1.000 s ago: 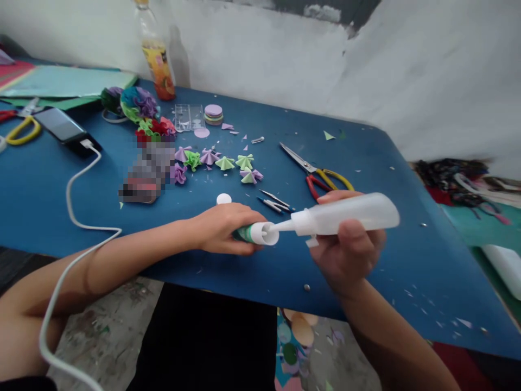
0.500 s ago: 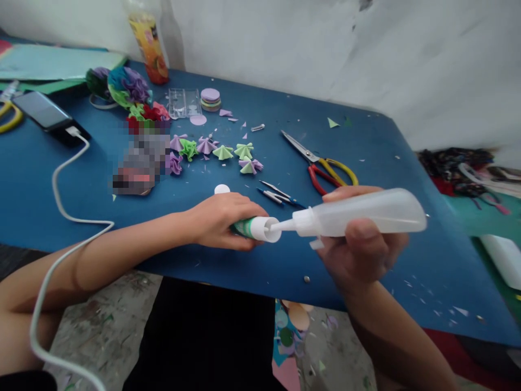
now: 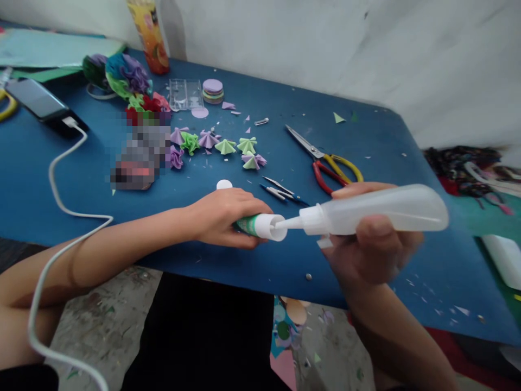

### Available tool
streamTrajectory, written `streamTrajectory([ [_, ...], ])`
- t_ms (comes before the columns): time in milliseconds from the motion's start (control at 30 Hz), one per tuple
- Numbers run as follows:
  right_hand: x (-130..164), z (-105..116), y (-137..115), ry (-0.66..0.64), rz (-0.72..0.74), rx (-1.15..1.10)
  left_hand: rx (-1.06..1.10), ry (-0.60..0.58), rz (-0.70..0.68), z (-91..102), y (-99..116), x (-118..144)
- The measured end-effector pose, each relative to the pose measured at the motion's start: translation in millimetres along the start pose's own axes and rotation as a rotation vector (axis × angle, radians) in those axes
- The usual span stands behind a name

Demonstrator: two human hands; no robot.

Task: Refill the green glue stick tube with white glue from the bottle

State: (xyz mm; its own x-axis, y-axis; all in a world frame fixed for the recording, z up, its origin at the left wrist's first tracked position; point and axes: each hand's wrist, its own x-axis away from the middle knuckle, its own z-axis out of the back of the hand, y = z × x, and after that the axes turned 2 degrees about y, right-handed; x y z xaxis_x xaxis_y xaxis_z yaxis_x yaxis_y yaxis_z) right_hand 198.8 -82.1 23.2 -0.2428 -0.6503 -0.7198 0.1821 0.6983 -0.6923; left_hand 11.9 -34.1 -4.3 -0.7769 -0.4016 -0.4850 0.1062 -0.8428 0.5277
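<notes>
Closest to me, the right hand [image 3: 372,252] is wrapped around a translucent white plastic squeeze bottle [image 3: 378,210], held nearly level above the front edge of the blue tabletop [image 3: 407,271], thumb pressed on its near side. The bottle's thin pointed nozzle [image 3: 291,222] reaches leftward into the open white mouth of a small green-and-white tube [image 3: 260,225]. The left hand [image 3: 226,217] is closed around that tube, holding it on its side just above the tabletop, with the forearm stretched across the front edge. A white charging cable [image 3: 61,206] loops over that forearm and runs back to a black smartphone [image 3: 38,100] at the far left.

Just behind the left hand lies a small round white cap [image 3: 224,184], and beside it, to the right, a few thin metal-tipped tools [image 3: 279,191]. Further right, near the squeeze bottle, rest scissors with red and yellow handles [image 3: 325,160], blades pointing away and to the left. Beyond the cap sits a row of small folded paper fans in purple and green [image 3: 222,145]. Farther back stand a clear plastic case [image 3: 185,95], a stack of pastel paper circles [image 3: 213,90] and a heap of coloured paper rosettes [image 3: 122,79]. At the wall stands a plastic bottle with an orange label [image 3: 148,32].
</notes>
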Motion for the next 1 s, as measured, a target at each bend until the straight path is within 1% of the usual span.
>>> streamTrajectory([
  [467,1.3,2.5,3.5,-0.014,0.056,0.004,-0.011,0.012,-0.012,-0.3,0.4,0.0],
  [600,0.5,1.7,2.5,0.002,0.056,0.042,-0.010,0.007,-0.012,0.1,0.5,0.1],
  [800,-0.3,1.0,-0.3,-0.019,0.057,0.067,-0.014,0.010,-0.021,0.8,1.6,-0.1],
  [1000,-1.5,-0.5,-3.6,-0.021,0.051,0.046,-0.018,0.009,-0.004,0.8,3.0,-0.1],
])
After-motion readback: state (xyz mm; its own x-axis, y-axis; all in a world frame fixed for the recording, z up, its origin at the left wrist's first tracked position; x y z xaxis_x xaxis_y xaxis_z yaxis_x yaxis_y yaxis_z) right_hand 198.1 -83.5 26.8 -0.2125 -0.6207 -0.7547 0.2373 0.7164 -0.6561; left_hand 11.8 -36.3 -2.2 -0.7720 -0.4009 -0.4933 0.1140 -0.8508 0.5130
